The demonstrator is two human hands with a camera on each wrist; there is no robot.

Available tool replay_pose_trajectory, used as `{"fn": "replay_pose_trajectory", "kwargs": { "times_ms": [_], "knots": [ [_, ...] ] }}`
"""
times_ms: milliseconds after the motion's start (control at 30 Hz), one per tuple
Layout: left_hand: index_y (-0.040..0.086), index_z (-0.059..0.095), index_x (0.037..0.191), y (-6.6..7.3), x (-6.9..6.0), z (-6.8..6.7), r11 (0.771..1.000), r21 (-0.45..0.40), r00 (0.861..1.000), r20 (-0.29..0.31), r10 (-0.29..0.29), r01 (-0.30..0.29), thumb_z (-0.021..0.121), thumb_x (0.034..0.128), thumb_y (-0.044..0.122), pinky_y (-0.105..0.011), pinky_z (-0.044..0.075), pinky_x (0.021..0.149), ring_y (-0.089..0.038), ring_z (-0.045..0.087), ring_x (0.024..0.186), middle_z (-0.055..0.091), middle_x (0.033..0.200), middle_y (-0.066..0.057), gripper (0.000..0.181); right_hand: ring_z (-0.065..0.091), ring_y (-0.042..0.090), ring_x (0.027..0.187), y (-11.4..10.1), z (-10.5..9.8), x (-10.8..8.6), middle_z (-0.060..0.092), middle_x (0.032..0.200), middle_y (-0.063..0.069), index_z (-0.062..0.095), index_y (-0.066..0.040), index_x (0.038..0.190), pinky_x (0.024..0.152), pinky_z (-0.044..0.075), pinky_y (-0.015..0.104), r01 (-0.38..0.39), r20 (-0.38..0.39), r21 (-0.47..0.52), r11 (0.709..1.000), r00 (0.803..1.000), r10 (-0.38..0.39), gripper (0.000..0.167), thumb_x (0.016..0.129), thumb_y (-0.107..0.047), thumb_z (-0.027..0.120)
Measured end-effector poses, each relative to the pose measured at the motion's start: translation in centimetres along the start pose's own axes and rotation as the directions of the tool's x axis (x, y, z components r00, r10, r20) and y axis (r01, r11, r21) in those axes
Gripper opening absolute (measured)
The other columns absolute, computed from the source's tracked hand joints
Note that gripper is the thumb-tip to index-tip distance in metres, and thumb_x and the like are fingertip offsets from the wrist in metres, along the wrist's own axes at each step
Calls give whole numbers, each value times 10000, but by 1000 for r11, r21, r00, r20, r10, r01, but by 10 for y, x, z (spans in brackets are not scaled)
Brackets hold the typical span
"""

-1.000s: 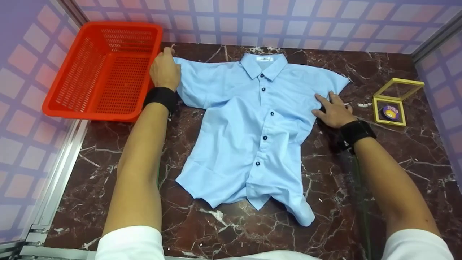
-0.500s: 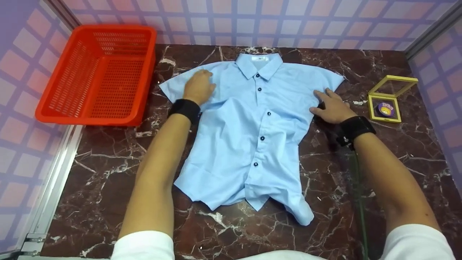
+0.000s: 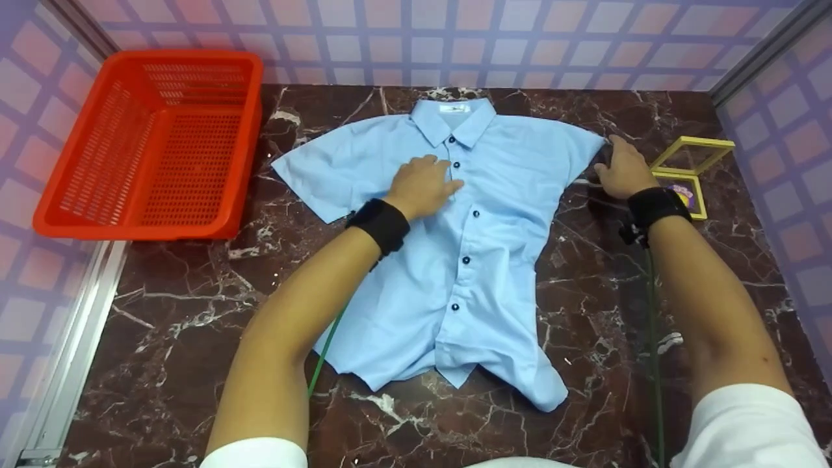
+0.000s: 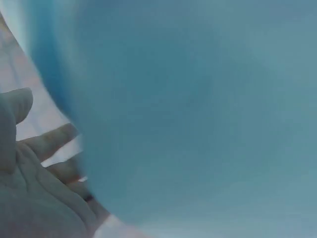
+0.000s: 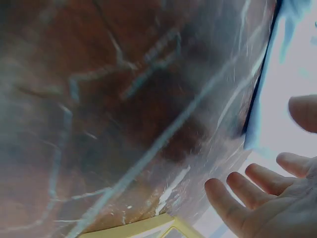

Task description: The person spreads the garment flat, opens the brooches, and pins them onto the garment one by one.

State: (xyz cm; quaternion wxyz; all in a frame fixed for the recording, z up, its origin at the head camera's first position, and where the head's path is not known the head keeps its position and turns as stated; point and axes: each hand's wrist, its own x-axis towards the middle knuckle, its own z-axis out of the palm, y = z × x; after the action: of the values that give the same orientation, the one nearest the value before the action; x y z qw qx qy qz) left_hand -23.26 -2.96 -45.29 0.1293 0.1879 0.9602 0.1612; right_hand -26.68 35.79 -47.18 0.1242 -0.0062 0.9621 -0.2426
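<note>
A light blue short-sleeved shirt [image 3: 403,279] lies front up on the dark marbled table, collar toward the back wall, its lower hem uneven. Over the chest beside the button strip is the left hand [image 3: 421,188], fingers spread loosely. In the left wrist view blue cloth [image 4: 198,119] fills most of the picture, with the left hand [image 4: 44,183] at its edge, fingers extended. At the tip of the sleeve on the right is the right hand [image 3: 625,170]. The right wrist view shows the right hand [image 5: 277,198] with fingers apart, near the cloth [image 5: 282,64]; contact cannot be told.
A red perforated basket [image 3: 244,156] stands at the back left. A yellow-framed open case [image 3: 699,188] holding a small purple round item sits at the right, partly behind the right wrist. Patterned walls [image 3: 390,45] border the table [image 3: 182,364]. Green cords run from both wristbands.
The left hand has moved from the left sleeve's end rightward onto the chest. The right hand has shifted from the shirt's side, beneath the sleeve, out to the sleeve tip.
</note>
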Motion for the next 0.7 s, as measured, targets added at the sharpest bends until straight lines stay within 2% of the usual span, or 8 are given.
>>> {"fn": "replay_pose_trajectory", "kwargs": {
  "times_ms": [100,167,267,367,467,567,700],
  "knots": [
    [117,386,1552,9,-7,9,999,43,996,85,-33,30,419,1039,546,-518,338,1100,-438,422,1338,433,1506,-208,669,120,500,1475,-1,1,12,113,1601,347,33,81,1566,1197,108,566,15,-3,22,1000,1000,-15,697,1002,-67,414],
    [174,333,1582,11,-10,14,995,76,985,152,-77,66,424,1024,580,-537,305,1115,-476,357,1373,343,1565,-218,696,114,476,1485,0,3,19,108,1614,324,33,52,1578,1203,99,550,35,-1,40,999,999,-35,723,970,-11,417],
    [241,311,1592,10,-11,19,989,113,971,207,-116,94,474,993,609,-568,280,1125,-524,259,1416,228,1618,-222,722,136,458,1489,1,5,24,136,1626,288,56,7,1595,1201,121,550,55,2,68,996,998,-55,759,942,27,442],
    [272,288,1598,12,-10,20,986,143,966,231,-117,85,554,959,604,-597,282,1127,-547,161,1453,146,1646,-222,767,207,477,1463,2,5,24,213,1599,304,69,-3,1597,1178,186,576,48,15,93,995,999,-49,777,953,11,504],
    [277,248,1608,14,-7,21,984,169,963,253,-93,51,627,926,587,-613,319,1104,-559,125,1458,117,1651,-228,840,323,510,1388,3,2,21,331,1513,358,94,17,1588,1118,283,609,25,34,90,996,999,-28,806,960,-56,595],
    [295,226,1611,14,-3,20,981,192,960,266,-87,35,673,898,579,-615,359,1077,-557,123,1461,107,1656,-217,888,421,511,1282,3,-3,20,426,1409,379,207,55,1557,1057,342,622,6,46,35,999,999,-7,795,932,-122,666],
    [316,244,1603,12,1,19,978,196,961,253,-112,63,711,872,573,-617,394,1048,-547,134,1463,117,1660,-199,906,487,491,1154,1,-13,22,515,1284,367,421,114,1426,1007,374,614,15,101,-76,997,995,-7,697,873,-183,726]
  ]
}}
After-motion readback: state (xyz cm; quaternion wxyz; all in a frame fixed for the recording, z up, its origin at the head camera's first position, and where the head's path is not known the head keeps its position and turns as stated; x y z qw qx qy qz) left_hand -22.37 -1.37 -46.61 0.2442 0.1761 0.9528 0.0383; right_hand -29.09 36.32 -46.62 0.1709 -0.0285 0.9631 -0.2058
